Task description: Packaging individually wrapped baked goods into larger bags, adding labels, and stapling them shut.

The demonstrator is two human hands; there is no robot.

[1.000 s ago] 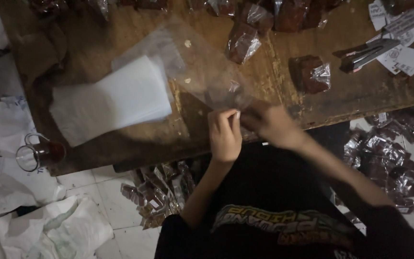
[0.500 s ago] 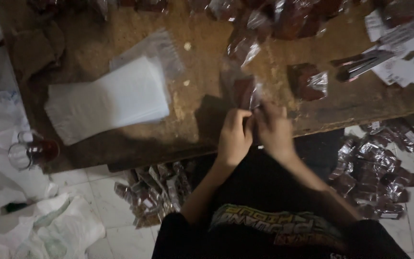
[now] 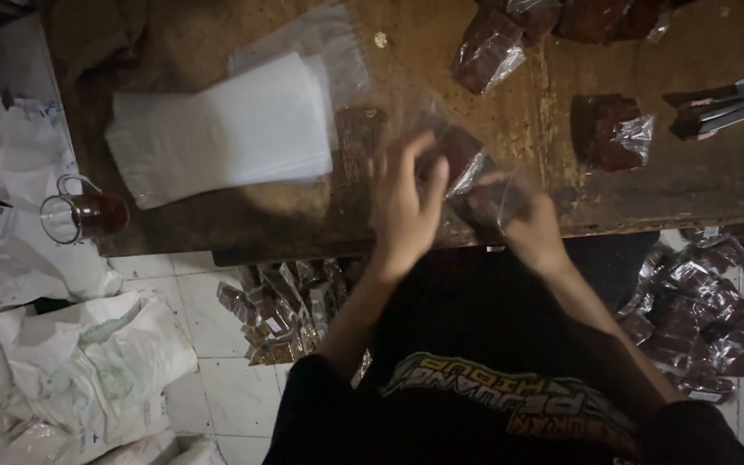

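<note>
Both hands meet over the near edge of a worn wooden table (image 3: pixel 217 215). My left hand (image 3: pixel 406 207) and my right hand (image 3: pixel 527 226) both grip a small clear plastic packet with a dark brown filling (image 3: pixel 467 164), held between them just above the tabletop. A stack of empty clear plastic bags (image 3: pixel 226 129) lies flat to the left of my left hand. Motion blur hides how the fingers sit on the packet.
More filled brown packets (image 3: pixel 488 52) (image 3: pixel 613 129) lie on the table's far and right side, beside a dark tool (image 3: pixel 721 108). Piles of finished packets (image 3: pixel 286 306) (image 3: pixel 699 301) sit on the tiled floor. A glass mug (image 3: pixel 88 215) and white sacks (image 3: pixel 79 370) are at left.
The view has shifted and my hands have moved up from the table's edge onto the tabletop, still holding the packet between them.
</note>
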